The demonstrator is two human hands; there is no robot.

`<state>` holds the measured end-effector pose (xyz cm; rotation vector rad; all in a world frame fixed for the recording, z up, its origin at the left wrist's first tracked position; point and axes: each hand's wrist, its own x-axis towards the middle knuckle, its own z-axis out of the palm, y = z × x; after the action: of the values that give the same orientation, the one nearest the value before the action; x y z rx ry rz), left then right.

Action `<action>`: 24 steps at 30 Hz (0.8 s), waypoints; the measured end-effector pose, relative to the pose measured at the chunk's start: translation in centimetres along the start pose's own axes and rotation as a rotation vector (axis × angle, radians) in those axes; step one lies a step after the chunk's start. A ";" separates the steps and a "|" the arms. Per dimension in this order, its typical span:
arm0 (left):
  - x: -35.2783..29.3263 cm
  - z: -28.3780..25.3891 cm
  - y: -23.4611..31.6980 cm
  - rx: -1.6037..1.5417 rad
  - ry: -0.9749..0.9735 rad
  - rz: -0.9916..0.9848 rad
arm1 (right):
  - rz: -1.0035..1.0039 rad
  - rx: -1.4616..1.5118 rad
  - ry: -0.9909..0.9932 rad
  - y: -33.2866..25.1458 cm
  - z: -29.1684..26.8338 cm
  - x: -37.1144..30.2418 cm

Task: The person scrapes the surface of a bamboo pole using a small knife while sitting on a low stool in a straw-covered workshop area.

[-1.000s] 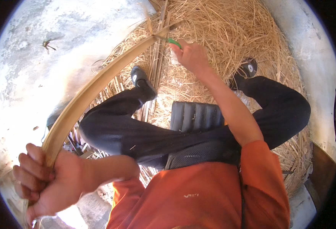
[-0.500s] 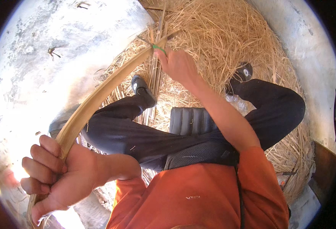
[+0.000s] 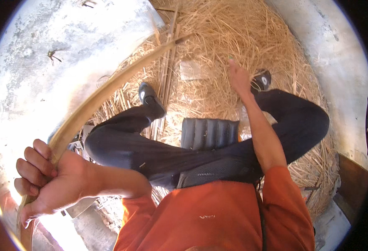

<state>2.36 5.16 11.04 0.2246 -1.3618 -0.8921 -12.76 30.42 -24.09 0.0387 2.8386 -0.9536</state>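
My left hand (image 3: pixel 52 175), at the lower left, is closed around the lower part of a long tan strip of stalk (image 3: pixel 102 94). The strip curves up and away to the right and narrows to a dark tip over the straw-like shavings. Its lower end runs below the hand. My right hand (image 3: pixel 239 79) is off the strip, closed and somewhat blurred, over the shavings near my right shoe. A small greenish end shows at its fingertips, matching the thin green-handled knife seen there earlier. Its blade cannot be made out now.
Straw-like shavings (image 3: pixel 226 29) cover the floor ahead. Long thin sticks (image 3: pixel 167 69) lie by my left shoe (image 3: pixel 150 98). A black padded seat (image 3: pixel 209 134) sits between my legs. A pale wall (image 3: pixel 334 54) curves around the right; a pale slab (image 3: pixel 79 46) lies at left.
My right hand has left the strip's far end and swung right, toward my right shoe. A pale block on the floor is now uncovered. My left hand and the strip have shifted slightly left.
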 end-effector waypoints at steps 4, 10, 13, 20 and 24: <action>-0.1 1.3 0.0 -0.062 0.111 -0.019 | -0.517 0.488 -0.063 -13.2 -2.9 -2.9; 0.5 -1.0 0.4 -0.190 -0.075 0.020 | -0.468 0.209 0.029 -15.9 0.7 -0.5; 0.2 -0.8 0.6 -0.121 -0.074 0.021 | -0.462 -0.057 0.047 -14.9 1.5 1.7; -1.5 -0.5 2.2 -0.798 -0.274 -0.200 | -0.297 0.267 -0.063 -7.8 5.5 2.6; 0.5 -1.0 0.1 -0.631 -0.400 -0.126 | 0.010 0.943 -0.709 -7.5 3.3 3.1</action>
<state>3.28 4.52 11.19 -0.3761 -1.3620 -1.4804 -15.96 22.38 -22.70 -0.1501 1.5874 -1.7634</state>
